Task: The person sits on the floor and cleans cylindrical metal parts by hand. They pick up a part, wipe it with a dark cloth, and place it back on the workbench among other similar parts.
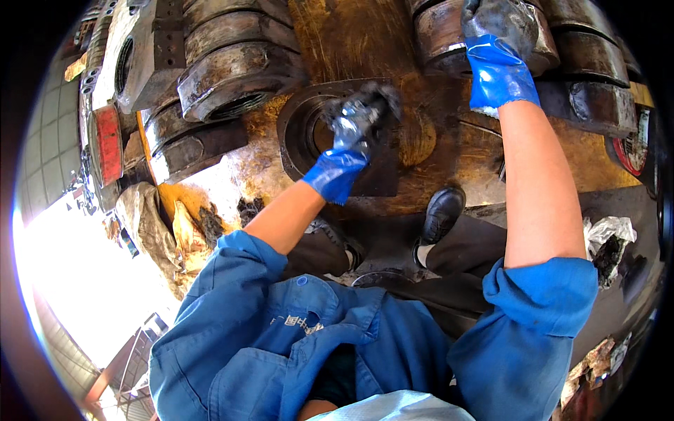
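left hand (357, 125): above round-holed plate (380, 175); grip unclear
right hand (502, 28): by curved metal piece (441, 36); grip unclear

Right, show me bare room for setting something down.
The stained brown surface is bare between the left row and the right row of curved metal parts, and right of the bored plate, up to the thin rod. Crowded: both rows, and the plate under the left hand.

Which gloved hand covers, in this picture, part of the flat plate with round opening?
The left hand, overlapping the plate; the right hand is at the curved metal parts.
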`<state>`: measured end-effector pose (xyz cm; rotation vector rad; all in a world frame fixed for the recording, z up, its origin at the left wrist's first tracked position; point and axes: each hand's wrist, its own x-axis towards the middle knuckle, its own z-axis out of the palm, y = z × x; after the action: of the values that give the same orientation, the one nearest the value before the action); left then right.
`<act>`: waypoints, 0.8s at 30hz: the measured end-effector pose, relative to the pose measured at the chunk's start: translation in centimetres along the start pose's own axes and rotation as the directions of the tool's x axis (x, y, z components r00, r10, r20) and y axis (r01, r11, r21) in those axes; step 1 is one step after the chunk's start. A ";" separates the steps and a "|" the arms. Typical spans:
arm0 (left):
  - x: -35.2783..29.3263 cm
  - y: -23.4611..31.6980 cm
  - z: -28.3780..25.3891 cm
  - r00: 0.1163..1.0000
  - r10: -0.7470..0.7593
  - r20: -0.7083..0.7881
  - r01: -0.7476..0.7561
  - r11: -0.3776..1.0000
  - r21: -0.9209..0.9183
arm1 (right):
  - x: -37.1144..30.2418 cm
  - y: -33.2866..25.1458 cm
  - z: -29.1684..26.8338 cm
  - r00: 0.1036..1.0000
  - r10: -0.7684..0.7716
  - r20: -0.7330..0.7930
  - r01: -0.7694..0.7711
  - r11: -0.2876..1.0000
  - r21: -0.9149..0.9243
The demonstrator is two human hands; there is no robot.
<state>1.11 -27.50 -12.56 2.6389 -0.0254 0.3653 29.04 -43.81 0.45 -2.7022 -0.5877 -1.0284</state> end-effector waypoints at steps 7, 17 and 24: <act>-11.9 8.1 -2.8 0.849 0.315 0.424 -0.289 0.949 -0.128 | 0.0 0.8 -1.1 0.998 0.024 -0.058 -0.027 0.999 -0.044; -8.4 3.6 -1.4 0.801 0.386 0.457 -0.494 0.858 0.142 | -0.2 3.6 0.8 0.997 -0.073 -0.010 0.074 0.993 0.093; 3.8 -3.5 -4.1 0.998 0.048 0.028 -0.052 0.990 0.134 | 0.0 2.8 0.4 0.996 -0.067 0.051 0.059 0.989 0.138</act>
<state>4.06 -22.29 -9.62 2.7810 -0.0778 0.3624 30.51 -46.23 0.02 -2.6152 -0.7301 -0.8951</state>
